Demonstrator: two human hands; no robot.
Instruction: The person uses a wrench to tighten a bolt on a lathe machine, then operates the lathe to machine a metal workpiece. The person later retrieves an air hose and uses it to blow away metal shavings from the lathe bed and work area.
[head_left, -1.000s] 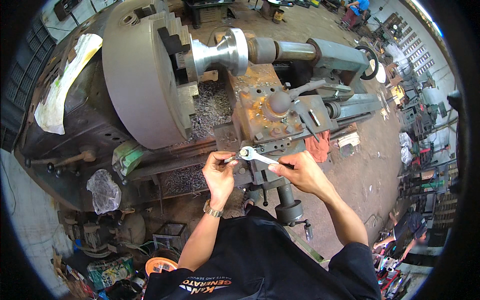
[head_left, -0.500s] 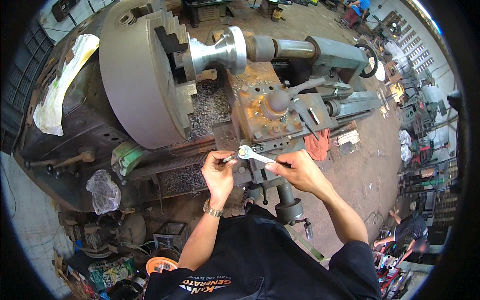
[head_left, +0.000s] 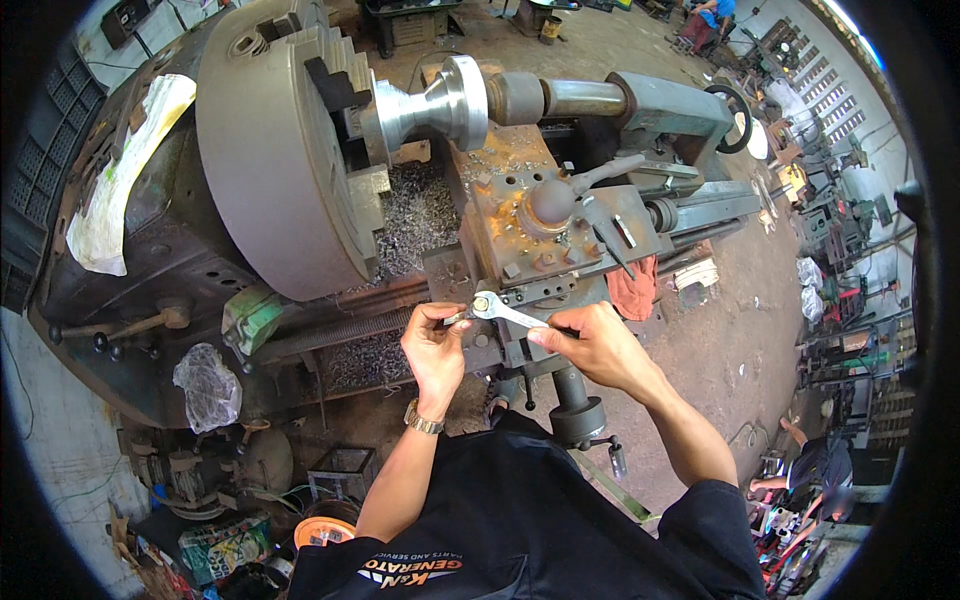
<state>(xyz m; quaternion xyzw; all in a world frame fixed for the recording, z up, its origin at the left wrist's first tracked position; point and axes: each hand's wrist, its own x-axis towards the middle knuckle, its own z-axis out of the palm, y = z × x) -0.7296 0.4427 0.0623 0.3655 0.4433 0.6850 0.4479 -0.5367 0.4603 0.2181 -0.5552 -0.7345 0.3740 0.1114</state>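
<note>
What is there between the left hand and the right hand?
In the head view, a silver wrench spans the gap: its ring end lies by the left hand, its handle in the right hand.

Your lathe [head_left: 300, 330] fills the upper left and centre of the frame. Metal shavings [head_left: 420, 215] lie on its bed beside the big chuck [head_left: 270, 150], and an orange rag [head_left: 632, 290] lies on it right of centre.
</note>
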